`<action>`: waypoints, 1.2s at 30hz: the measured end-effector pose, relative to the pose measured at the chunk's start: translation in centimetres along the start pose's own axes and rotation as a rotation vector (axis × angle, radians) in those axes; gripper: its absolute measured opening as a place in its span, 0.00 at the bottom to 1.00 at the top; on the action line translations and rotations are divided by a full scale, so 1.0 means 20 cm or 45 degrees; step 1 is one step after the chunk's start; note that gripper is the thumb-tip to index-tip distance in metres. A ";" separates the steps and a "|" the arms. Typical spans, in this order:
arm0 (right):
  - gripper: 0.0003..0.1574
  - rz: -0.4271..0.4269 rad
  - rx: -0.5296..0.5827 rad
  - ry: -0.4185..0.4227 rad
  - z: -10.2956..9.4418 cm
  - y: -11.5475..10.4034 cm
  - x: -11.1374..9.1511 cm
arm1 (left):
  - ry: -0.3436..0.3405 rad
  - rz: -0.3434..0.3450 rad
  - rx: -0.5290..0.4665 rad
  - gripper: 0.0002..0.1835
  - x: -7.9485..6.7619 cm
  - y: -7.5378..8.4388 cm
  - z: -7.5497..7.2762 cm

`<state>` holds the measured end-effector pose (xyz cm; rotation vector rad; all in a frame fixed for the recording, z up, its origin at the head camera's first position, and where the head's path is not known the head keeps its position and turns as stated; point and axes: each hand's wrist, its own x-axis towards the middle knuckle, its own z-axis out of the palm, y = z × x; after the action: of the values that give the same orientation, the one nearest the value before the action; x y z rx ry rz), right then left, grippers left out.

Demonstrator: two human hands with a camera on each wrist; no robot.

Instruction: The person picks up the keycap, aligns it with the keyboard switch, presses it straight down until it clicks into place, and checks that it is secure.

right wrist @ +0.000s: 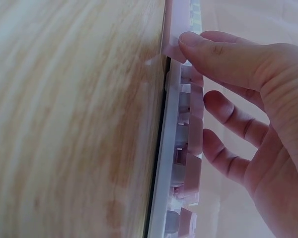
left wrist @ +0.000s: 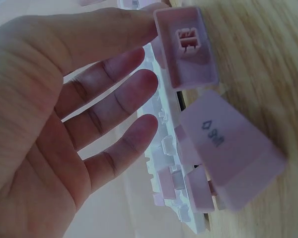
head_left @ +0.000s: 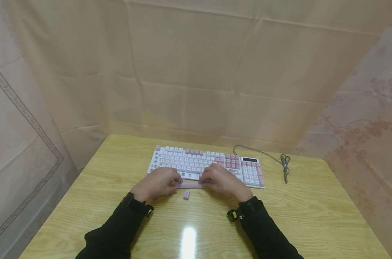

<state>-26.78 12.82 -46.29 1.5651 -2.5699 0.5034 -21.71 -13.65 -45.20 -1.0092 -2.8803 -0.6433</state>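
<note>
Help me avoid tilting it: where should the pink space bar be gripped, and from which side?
Probably pinch the pink space bar near both ends, coming from the front: it is long and narrow and runs along the front edge of the keyboard, which lies behind it. Two end grips should keep it level.

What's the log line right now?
left hand: pinches long key | right hand: pinches long key | Shift key: loose | keyboard: on table
</note>
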 end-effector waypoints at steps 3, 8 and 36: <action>0.05 0.001 -0.018 -0.002 0.00 0.00 0.00 | -0.007 -0.004 0.006 0.13 0.00 0.00 0.00; 0.05 0.016 -0.032 -0.010 0.01 0.00 0.00 | -0.026 -0.014 0.019 0.14 0.00 -0.01 0.01; 0.10 0.063 -0.013 -0.037 0.00 -0.02 -0.01 | -0.042 -0.050 0.031 0.10 0.01 -0.02 0.02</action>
<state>-26.40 12.82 -46.29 1.5201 -2.6344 0.4754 -22.09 -13.66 -45.78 -0.9721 -2.9355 -0.5978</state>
